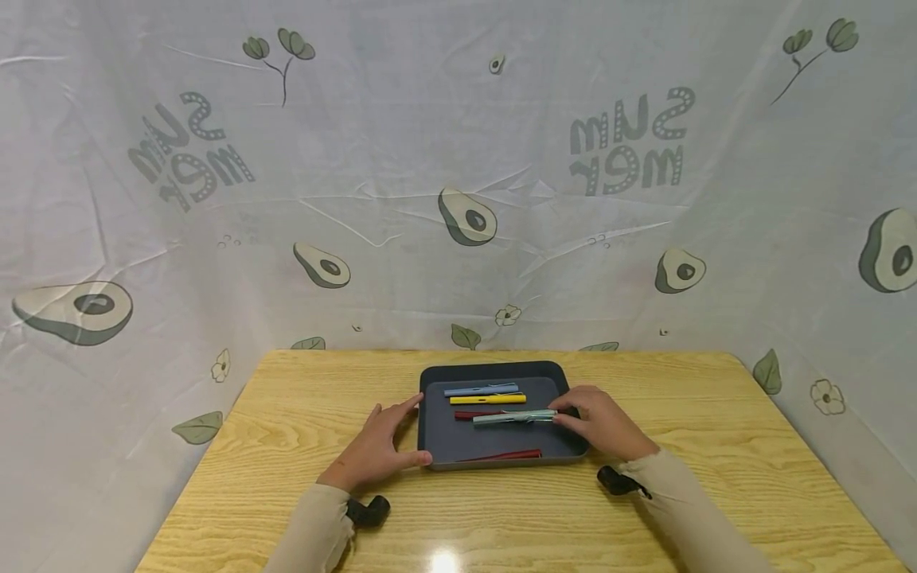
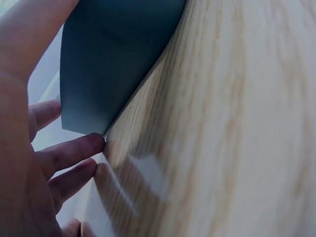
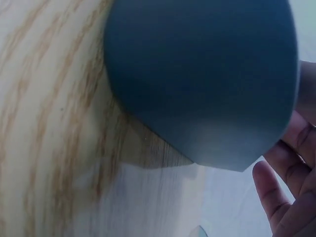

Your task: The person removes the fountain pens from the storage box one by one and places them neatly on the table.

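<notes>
So I'm on the far end of this feed, and the bit I care about is how the pale green pen point(image 1: 509, 418) lies from the right fingers. From the head view, the right hand point(image 1: 598, 418) comes in over the right side of the dark tray point(image 1: 501, 465), and its thumb and forefinger look pinched on the pen's right end, with only a sliver of gap between them. The rest of the pen points away to the left across the tray, its long axis close to side to side, left end a touch nearer me. So it's basically all on one side of the grip, which I'd guess makes that free left end the part to mind.

Just beyond it there's a dark red pen point(image 1: 466, 415), partly hidden by the pale one. Can't tell if they touch. Farther back sit a yellow pen point(image 1: 490, 399) and then a blue pen point(image 1: 480, 390), both roughly the same way round. A brighter red pen point(image 1: 512, 455) lies along the near wall.

The left hand point(image 1: 380, 447) is the far one from that grip. Its fingers are spread wide, thumb at the tray's near left corner and forefinger at the left wall, no pen in it. The left wrist view has its fingertips right by the tray's edge, above the wooden table point(image 1: 501, 517). The right wrist view is no help with the pinch, since the tray wall blocks it.
</notes>
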`<state>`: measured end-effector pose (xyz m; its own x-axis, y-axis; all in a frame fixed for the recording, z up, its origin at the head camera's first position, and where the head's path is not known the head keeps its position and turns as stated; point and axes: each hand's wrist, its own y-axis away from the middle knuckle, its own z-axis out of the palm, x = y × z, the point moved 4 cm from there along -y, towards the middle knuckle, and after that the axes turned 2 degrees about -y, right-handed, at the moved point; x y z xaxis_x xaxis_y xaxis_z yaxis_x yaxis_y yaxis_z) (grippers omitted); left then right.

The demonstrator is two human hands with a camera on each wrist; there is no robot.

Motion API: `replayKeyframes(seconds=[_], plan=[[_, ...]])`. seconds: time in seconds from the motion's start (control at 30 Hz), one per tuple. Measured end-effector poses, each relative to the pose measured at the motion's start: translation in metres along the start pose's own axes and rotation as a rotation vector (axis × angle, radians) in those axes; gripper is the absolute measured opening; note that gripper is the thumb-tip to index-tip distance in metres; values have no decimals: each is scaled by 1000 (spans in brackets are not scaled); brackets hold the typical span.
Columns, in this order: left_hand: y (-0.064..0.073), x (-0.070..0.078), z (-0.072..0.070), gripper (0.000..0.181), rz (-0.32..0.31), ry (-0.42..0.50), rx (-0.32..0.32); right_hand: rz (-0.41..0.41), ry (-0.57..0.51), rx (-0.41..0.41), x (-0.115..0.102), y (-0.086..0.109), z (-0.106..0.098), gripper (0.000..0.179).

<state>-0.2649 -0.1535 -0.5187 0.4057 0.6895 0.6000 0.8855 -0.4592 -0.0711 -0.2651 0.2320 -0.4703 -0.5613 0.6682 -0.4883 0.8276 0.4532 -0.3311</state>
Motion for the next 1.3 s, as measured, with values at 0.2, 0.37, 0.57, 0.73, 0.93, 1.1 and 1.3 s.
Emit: replayKeyframes(seconds=[0.2,0.37,0.57,0.73,0.93,1.1,1.3], plan=[[0,0,0,104,-2,9,5,13,-14,57,2,4,-3,17],[1,1,-1,105,-4,25,7,53,-31,61,7,5,-7,18],[0,0,0,106,-12,23,7,88,-37,56,12,8,-12,20],[-1,-1,0,107,-12,24,10,79,-13,78,17,11,-20,21],[-1,1,-1,108,-10,28,12,21,17,127,23,16,-33,23],[-1,2,-1,107,-11,21,8,13,15,148,30,22,-41,25],[0,1,0,104,15,22,16,22,-5,169,36,30,-49,25]])
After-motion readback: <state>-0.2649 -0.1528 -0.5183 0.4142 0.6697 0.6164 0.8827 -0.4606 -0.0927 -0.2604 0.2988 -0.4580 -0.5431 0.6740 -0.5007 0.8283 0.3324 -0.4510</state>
